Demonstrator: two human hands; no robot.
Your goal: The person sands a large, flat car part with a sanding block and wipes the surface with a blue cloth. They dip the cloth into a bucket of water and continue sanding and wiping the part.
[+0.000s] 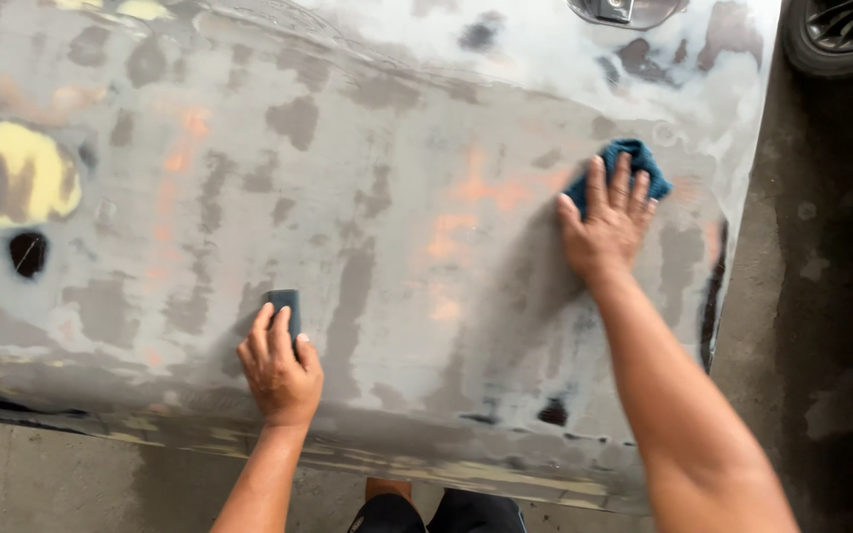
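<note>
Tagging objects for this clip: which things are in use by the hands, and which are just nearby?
In use:
- left hand pressing a dark sanding block on the car panel
- right hand flat on a blue cloth on that panel

Just nearby:
- tyre, top right
- door handle recess, top edge
- concrete floor

My left hand [279, 367] is extended forward and low, palm down, fingers together and curled slightly at the tips, pressing flat. The left forearm runs straight up from the bottom edge, wrist in line. My right hand [608, 223] is reached further out and higher, palm down, fingers spread and extended, thumb set apart to the left. The right arm is nearly straight, forearm angled in from the lower right. Both arms are bare.
</note>
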